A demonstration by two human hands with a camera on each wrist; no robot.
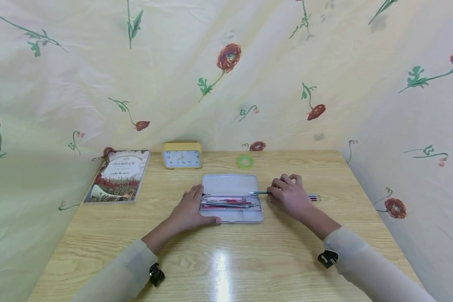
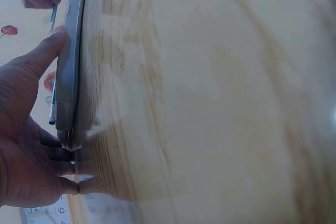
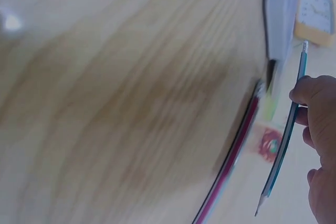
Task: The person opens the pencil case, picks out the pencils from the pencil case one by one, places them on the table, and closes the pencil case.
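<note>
An open pencil case lies on the table with its lid folded back. Several pencils, some red and some dark, fill its rear compartment, while bare floor shows in the front ones. My left hand steadies the case, its straight thumb on the front edge and its fingers along the left end. To the right, my right hand pinches a teal pencil between thumb and fingers. The pencil's ferrule end points left over the case's right side. More pencils lie on the table beneath the right hand.
A yellow clock stands behind the case, to its left. Further left lies a book. A roll of green tape lies near the table's back edge. Flowered cloth hangs behind the table.
</note>
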